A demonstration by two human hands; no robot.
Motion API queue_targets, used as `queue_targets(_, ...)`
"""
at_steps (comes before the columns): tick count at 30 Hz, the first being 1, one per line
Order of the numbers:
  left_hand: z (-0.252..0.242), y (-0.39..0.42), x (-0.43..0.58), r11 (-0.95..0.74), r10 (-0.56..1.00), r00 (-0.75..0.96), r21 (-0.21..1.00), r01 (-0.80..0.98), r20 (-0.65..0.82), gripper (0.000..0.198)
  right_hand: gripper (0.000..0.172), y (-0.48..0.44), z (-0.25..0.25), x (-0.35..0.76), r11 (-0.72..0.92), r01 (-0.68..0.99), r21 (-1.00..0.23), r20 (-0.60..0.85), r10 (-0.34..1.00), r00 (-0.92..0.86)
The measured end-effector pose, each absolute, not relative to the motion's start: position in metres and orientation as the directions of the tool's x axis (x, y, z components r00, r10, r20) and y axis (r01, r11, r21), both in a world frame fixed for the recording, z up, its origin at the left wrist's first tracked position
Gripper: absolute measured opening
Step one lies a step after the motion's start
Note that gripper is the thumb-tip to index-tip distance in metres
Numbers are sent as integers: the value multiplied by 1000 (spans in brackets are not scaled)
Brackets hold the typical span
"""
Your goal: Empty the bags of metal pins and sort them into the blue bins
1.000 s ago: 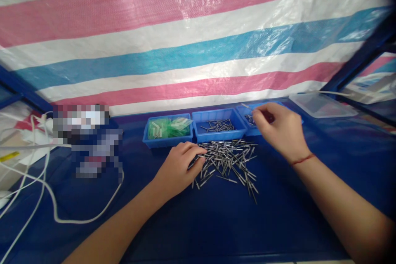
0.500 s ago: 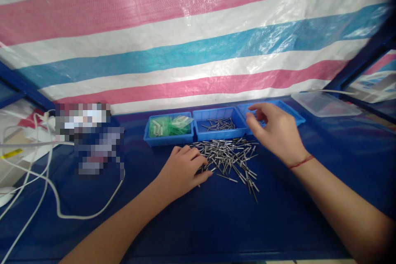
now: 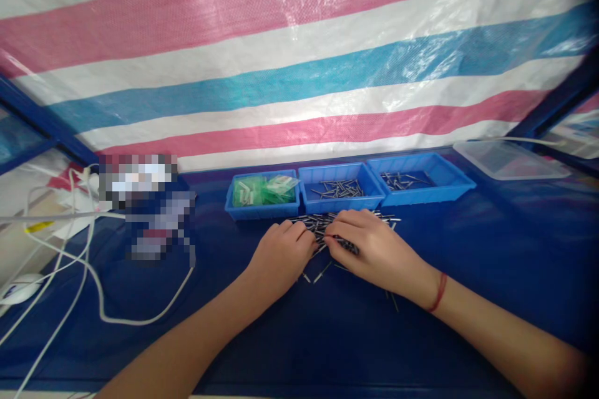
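A pile of metal blind rivets [image 3: 312,222] lies in front of the blue bins, largely covered by my hands. My left hand [image 3: 284,257] rests at the pile's left side, fingers curled and closed on rivets at its edge. Over the right part of the pile, my right hand [image 3: 369,248] is bent inward, thumb and fingers closed around several rivets. The two hands' fingertips are close together. More rivets lie in the middle blue bin [image 3: 340,204] and in the right blue bin [image 3: 433,194]. A few loose ones stick out below the hands.
The left blue bin [image 3: 266,211] holds green packets [image 3: 250,190]. A clear plastic lid [image 3: 505,161] lies at the back right. White cables [image 3: 135,322] loop over the left of the blue table [image 3: 299,349], near blurred-out items. A striped sheet [image 3: 290,81] hangs behind.
My right hand has come down from above the right bin to the pile, closing on rivets. Rivets in the right bin are now uncovered. My left hand stays at the pile, fingers drawn in more.
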State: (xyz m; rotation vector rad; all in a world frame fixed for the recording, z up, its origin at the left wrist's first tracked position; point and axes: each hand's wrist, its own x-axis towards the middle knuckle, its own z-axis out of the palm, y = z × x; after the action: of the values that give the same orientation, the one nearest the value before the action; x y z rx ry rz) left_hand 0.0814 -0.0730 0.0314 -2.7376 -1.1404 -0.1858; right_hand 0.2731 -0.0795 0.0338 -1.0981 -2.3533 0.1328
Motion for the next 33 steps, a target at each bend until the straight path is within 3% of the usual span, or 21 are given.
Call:
queue_targets(5,37,-69,80,-679,697,689,-127,723,199,27,13,-77,28,274,698,654,-293,368,713,-596)
queue_targets(9,40,-70,81,-685,697,671,-44,728,255,31,16,-76,24,273,698,634,-333,376,715,-590)
queue_targets(11,41,-71,82,-698,698,651,81,711,297,30,15,-76,24,272,689,607,-396,398,724,-563)
queue_targets(15,40,-74,82,-604,796,514,481,636,320,21,14,-79,27,271,681,518,-518,466,732,-496)
queue_targets(18,39,-74,82,-522,844,453,626,579,285,18,14,-80,29,270,685,500,-530,491,729,-477)
queue_targets(26,43,-73,82,-449,884,375,731,513,279,13,11,-79,29,268,617,438,-654,445,782,-436)
queue_targets(33,45,-73,81,-482,865,385,744,464,320,11,14,-76,26,268,542,391,-744,397,829,-393)
